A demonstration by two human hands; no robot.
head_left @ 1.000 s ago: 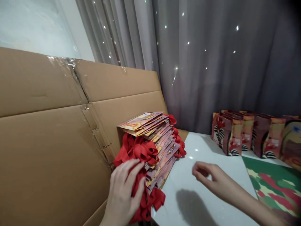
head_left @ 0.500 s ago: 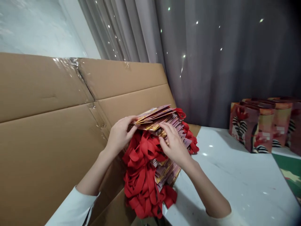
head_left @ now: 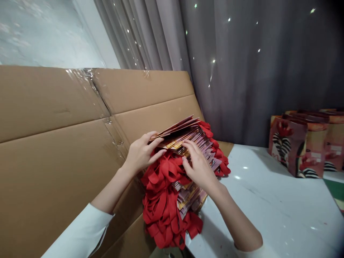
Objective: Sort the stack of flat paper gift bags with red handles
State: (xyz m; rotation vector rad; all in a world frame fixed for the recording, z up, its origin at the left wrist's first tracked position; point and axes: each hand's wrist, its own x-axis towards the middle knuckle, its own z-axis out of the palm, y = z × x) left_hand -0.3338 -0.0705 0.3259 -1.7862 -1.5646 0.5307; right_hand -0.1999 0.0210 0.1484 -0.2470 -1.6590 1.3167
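Observation:
A tall stack of flattened printed paper gift bags (head_left: pixel 188 138) with red ribbon handles (head_left: pixel 163 200) leans against a cardboard sheet at the left edge of a white table. My left hand (head_left: pixel 142 152) pinches the near-left edge of the top bags, lifting them a little. My right hand (head_left: pixel 197 166) rests with curled fingers on the stack's near side, fingertips pressed into the bag edges just under the lifted ones.
Large flattened cardboard boxes (head_left: pixel 59 143) stand along the left. The white marble-look table (head_left: pixel 268 211) spreads to the right. Several opened, upright gift bags (head_left: pixel 298 147) stand at the right by a grey curtain (head_left: pixel 255 71). A green patterned sheet (head_left: pixel 339 195) shows at the right edge.
Both hands came up from lower down onto the top of the stack. Since half a second ago, the left hand has raised the top bags slightly.

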